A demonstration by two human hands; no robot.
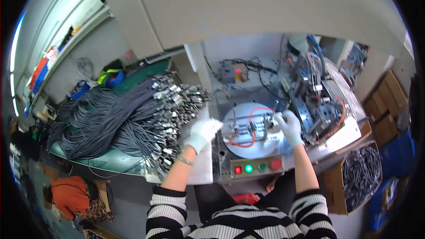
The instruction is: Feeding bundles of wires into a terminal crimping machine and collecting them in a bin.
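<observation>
Workshop bench, green mat (110,161) on the person's left, grey machine (316,102) with a white round plate (248,148) straight ahead. Big heap of dark cables (110,119) with metal plug ends lies on the mat, spilling toward the plate.

Left hand (201,133), white glove, hovers at the heap's right edge, fingers loosely curled; whether it pinches a plug, cannot tell. Right hand (288,126), also gloved, rests on the small metal fixture (254,126) on the plate, fingertips pressed onto its right end, just beside the machine's moving head. An orange hose (252,113) loops over the fixture.

Control panel (256,167) with red and green buttons sits below the plate. Cardboard box (361,177) of cables stands at lower right.

Risks, as judged:
- Right fingers sit close to the mechanism; a cycle starting now could nip the glove.
- Tangled heap: pulling one cable may drag several off the mat.
- A sleeve or wrist could brush the buttons.
</observation>
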